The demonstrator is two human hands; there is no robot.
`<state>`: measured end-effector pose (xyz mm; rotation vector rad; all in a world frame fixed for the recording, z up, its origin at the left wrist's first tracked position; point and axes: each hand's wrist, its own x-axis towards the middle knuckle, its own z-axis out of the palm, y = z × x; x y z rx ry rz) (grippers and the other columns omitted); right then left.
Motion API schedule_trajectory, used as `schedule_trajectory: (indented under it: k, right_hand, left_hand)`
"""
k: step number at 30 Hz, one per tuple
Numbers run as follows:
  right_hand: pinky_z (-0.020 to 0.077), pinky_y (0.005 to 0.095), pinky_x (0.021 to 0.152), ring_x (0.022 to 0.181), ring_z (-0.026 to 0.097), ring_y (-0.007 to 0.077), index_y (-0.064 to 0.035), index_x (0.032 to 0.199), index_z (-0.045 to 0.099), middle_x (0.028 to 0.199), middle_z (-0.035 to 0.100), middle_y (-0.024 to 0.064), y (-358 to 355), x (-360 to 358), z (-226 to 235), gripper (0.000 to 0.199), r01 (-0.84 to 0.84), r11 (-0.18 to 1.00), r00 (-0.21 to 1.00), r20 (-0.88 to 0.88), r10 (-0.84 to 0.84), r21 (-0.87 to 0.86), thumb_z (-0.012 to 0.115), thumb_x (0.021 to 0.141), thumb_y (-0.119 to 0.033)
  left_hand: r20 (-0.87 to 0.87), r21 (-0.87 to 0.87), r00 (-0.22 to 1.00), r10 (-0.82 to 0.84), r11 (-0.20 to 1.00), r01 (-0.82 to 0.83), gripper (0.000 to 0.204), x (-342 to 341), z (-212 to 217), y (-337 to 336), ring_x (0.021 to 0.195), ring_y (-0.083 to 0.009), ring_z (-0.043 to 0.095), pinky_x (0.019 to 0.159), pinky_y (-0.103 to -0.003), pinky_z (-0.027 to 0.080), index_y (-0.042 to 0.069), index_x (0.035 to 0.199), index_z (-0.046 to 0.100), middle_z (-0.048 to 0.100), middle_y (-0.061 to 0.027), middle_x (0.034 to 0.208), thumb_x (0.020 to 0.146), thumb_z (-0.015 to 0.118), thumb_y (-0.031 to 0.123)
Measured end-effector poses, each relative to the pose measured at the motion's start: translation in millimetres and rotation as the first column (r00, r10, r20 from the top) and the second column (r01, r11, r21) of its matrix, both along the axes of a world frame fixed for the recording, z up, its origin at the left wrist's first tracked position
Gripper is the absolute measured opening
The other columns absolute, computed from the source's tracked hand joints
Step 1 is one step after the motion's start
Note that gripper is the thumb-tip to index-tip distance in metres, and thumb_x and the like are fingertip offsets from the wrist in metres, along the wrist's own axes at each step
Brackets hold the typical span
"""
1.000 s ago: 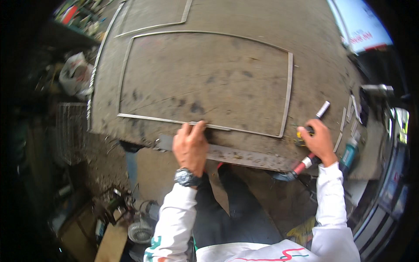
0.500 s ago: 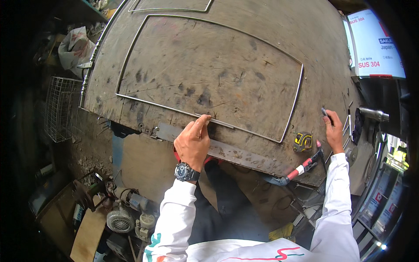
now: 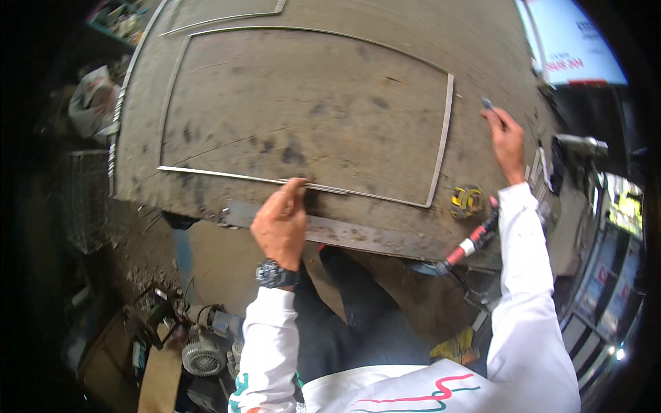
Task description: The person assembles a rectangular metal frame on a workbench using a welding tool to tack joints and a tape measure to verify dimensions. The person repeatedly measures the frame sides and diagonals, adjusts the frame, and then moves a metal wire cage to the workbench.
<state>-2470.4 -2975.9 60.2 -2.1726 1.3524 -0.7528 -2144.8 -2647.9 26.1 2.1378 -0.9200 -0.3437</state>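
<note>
A worn grey worktop (image 3: 310, 103) carries a thin metal frame (image 3: 444, 131), a flat metal bar (image 3: 358, 235) along its near edge, and a yellow tape measure (image 3: 467, 200) near the frame's right corner.

Inside the frame (image 3: 441, 148) the surface (image 3: 310, 110) lies bare, open to reach. The tape measure (image 3: 467, 199) sits near the right edge, beside the frame's corner.

Metal frame (image 3: 441, 138) on worktable (image 3: 482, 41), tape measure (image 3: 467, 200) right of it, near edge
</note>
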Motion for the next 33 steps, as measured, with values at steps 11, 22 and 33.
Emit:
schedule_trajectory:
  k: [11,22,33]
  right_hand:
    - [0.0520,0.0534,0.104,0.126,0.064,0.0489,-0.0009,0.146,0.048,0.133,0.067,0.0324,14,-68,27,0.075,0.389,0.916,0.527,-0.838,-0.140,0.092,0.079,0.092,-0.045]
    - [0.0540,0.0473,0.096,0.112,0.068,0.0436,-0.0043,0.128,0.066,0.125,0.066,0.0232,122,-7,54,0.060,0.054,0.942,0.787,-0.594,0.164,0.331,0.078,0.090,-0.049]
    - [0.0499,0.0318,0.085,0.099,0.064,0.0156,-0.0021,0.113,0.064,0.104,0.068,0.0075,199,37,165,0.046,-0.641,0.232,0.719,0.678,-0.152,0.732,0.081,0.090,-0.038]
  left_hand:
    - [-0.109,0.067,0.994,0.006,0.998,0.002,0.018,2,9,-4,0.065,-0.0052,0.050,0.059,-0.026,0.040,0.012,0.117,0.082,0.063,0.0015,0.074,0.100,0.077,0.014]
    - [-0.162,0.078,0.987,-0.015,0.997,0.028,0.017,5,10,-6,0.062,-0.0036,0.045,0.056,-0.025,0.036,0.009,0.116,0.081,0.059,0.0027,0.069,0.100,0.075,0.009]
    - [-0.124,0.026,0.992,-0.006,1.000,0.010,0.018,7,-1,2,0.061,-0.0038,0.036,0.055,-0.026,0.030,0.008,0.116,0.081,0.048,0.0048,0.066,0.099,0.075,0.006]
